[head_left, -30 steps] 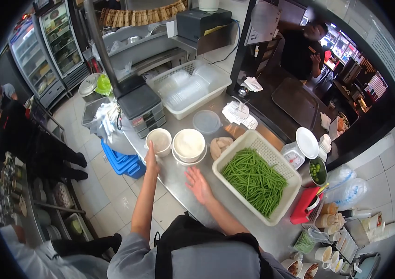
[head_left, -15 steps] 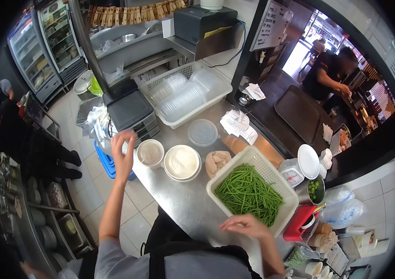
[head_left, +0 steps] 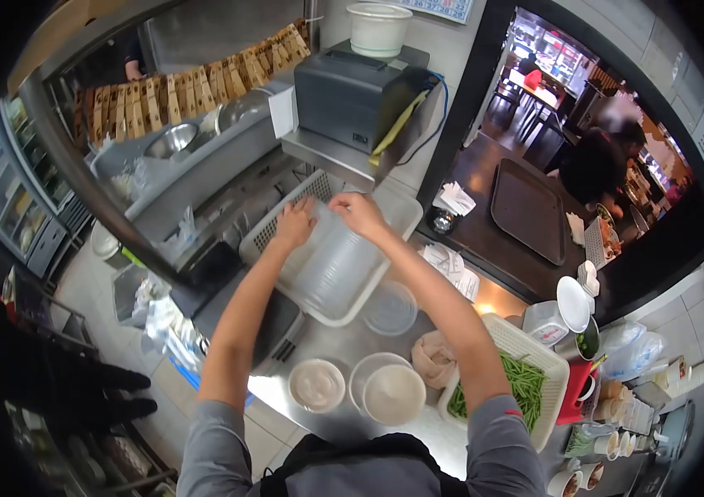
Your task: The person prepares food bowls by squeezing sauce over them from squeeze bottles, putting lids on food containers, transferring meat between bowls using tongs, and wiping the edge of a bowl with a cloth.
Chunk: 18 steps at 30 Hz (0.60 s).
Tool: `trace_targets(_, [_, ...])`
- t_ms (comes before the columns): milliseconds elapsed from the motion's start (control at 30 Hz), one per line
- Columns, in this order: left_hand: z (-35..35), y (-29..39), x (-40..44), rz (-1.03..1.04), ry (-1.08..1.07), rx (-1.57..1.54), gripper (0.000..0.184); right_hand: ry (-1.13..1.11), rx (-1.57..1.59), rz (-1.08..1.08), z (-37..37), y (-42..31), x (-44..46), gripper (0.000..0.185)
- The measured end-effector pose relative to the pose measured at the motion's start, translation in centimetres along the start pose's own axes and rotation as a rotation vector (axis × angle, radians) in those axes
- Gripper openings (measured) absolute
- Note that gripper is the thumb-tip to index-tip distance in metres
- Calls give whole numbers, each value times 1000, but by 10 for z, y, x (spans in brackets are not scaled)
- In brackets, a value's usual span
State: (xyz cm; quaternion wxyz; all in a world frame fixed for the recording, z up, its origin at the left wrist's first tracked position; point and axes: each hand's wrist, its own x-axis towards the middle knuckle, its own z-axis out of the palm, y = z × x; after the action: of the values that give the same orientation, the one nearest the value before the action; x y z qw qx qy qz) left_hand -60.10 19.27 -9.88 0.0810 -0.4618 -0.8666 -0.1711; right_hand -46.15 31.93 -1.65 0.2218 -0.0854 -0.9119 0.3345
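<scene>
Both my hands reach into a white plastic basket (head_left: 343, 319) of stacked clear plastic containers (head_left: 337, 269). My left hand (head_left: 295, 224) curls over clear plastic at the far end of the stack. Beside it, my right hand (head_left: 358, 214) pinches the edge of a clear plastic container; the exact edge is blurred. On the steel counter (head_left: 306, 335), nearer my body, stand a tub with pale contents (head_left: 317, 385) and a second pale-filled tub (head_left: 393, 395). A round clear lid (head_left: 390, 308) lies between the basket and the tubs.
Green beans (head_left: 522, 381) fill another basket (head_left: 552, 406) under my right forearm, next to a beige cloth (head_left: 435, 359). A printer (head_left: 360, 95) on a shelf overhangs the far end. Right of it, a black tray (head_left: 530, 211) lies in the pass-through, where a person (head_left: 596, 166) works.
My left hand has gone from beside the tubs, and my right from near the beans, forward into the container basket. The view has shifted forward. The right-hand tub now sits off-centre over a clear rim.
</scene>
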Motion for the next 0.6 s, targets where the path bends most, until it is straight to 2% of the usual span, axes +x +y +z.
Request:
trace_targets(100, [8, 0, 5, -67, -61, -29, 59, 3, -131, 161, 48, 29, 58, 14])
trace_targets(167, [8, -1, 3, -119, -139, -96, 61, 11, -325, 215, 75, 52, 84, 13])
trace_targets(300, [1, 3, 1, -149, -162, -102, 64, 78, -427, 338, 113, 84, 120, 9])
trace_targets(400, [2, 4, 1, -168, -130, -144, 62, 99, -455, 298, 109, 76, 119, 14])
trace_targets(467, [7, 4, 3, -159, -106, -126, 59, 246, -474, 242, 104, 59, 111, 20])
trace_targets(500, [10, 3, 3, -156, -94, -116, 58, 62, -469, 314, 88, 37, 108, 38])
trace_targets(600, [6, 6, 1, -175, -104, -116, 57, -399, -440, 398, 58, 6, 112, 53])
